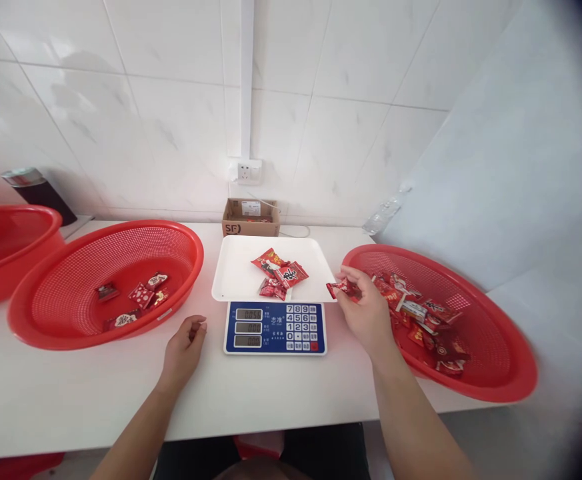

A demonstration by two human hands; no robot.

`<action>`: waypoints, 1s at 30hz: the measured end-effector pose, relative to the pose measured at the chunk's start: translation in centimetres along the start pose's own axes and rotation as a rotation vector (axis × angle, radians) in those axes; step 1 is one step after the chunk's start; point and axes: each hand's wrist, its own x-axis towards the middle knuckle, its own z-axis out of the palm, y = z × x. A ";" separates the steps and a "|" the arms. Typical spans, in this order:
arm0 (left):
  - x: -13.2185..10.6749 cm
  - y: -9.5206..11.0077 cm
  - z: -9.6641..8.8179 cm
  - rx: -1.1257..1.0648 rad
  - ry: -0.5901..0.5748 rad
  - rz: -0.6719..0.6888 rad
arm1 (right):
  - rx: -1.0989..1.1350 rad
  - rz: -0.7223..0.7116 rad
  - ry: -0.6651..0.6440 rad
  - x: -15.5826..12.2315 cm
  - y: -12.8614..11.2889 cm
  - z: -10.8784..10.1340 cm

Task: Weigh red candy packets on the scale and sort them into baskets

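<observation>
My right hand (365,310) pinches a small red wrapped candy (339,288) by the right edge of the scale's white tray (231,277). Several red wrapped snack packets (291,274) lie in a loose pile on that tray. Below the tray is the blue panel of the digital scale (277,328), with numbers on its displays. My left hand (185,347) rests on the table left of the scale, fingers curled and nothing showing in them. Under my right forearm, a red plastic basket (513,340) holds many mixed wrapped snacks (423,313).
Another red basket (45,327) on the left holds several packets (141,295). Beyond it are a further red basket (1,267) and a dark flask (45,197). A cardboard box (251,229) stands behind the scale, below a wall socket (245,172). A clear plastic item (383,213) leans at the back right.
</observation>
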 end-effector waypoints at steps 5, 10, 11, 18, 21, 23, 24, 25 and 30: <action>0.0 0.1 0.0 -0.010 -0.010 0.002 | -0.027 -0.053 0.028 -0.3 0.2 -0.5; 0.0 -0.1 0.1 -0.012 -0.009 -0.004 | -0.085 -0.116 0.069 -0.6 0.1 -1.2; 0.0 -0.1 0.1 -0.006 -0.008 -0.005 | -0.113 -0.130 0.084 -0.7 0.0 -1.4; -0.1 0.5 -0.1 0.017 -0.002 -0.008 | -0.330 -0.170 0.223 -0.7 0.9 -4.5; -0.1 0.7 -0.1 0.024 0.001 -0.015 | -0.439 -0.154 0.349 -0.5 1.6 -5.7; -0.1 0.8 -0.1 0.027 0.008 -0.013 | -0.460 -0.194 0.385 -0.4 1.4 -5.4; 0.0 0.8 -0.1 0.026 0.011 -0.011 | -0.444 -0.229 0.355 -0.4 1.1 -4.8; 0.0 0.8 -0.1 0.022 0.011 -0.008 | -0.418 -0.269 0.292 -0.5 0.6 -3.9; 0.1 0.5 0.0 0.006 0.009 0.005 | -0.375 -0.386 -0.222 -0.6 -2.2 2.4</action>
